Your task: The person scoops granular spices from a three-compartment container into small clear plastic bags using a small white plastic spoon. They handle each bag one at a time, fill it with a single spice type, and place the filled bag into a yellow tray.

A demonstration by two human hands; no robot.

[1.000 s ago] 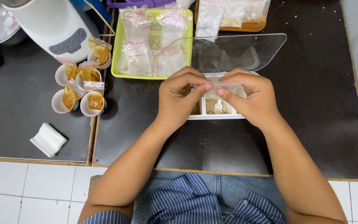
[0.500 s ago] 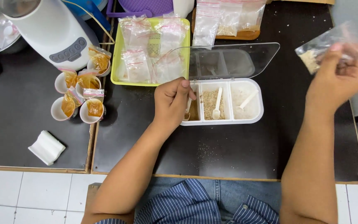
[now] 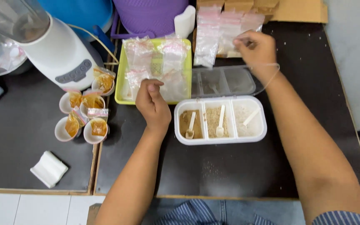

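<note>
Right hand (image 3: 257,52) had moved back to pinch small clear plastic bags (image 3: 226,35) behind the white three-part box (image 3: 220,121); left hand (image 3: 153,104) stayed curled, empty.

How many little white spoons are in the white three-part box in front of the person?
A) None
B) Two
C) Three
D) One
C: the box has three compartments, and each holds one spoon, in the brown powder, the tan powder and the white powder.
</note>
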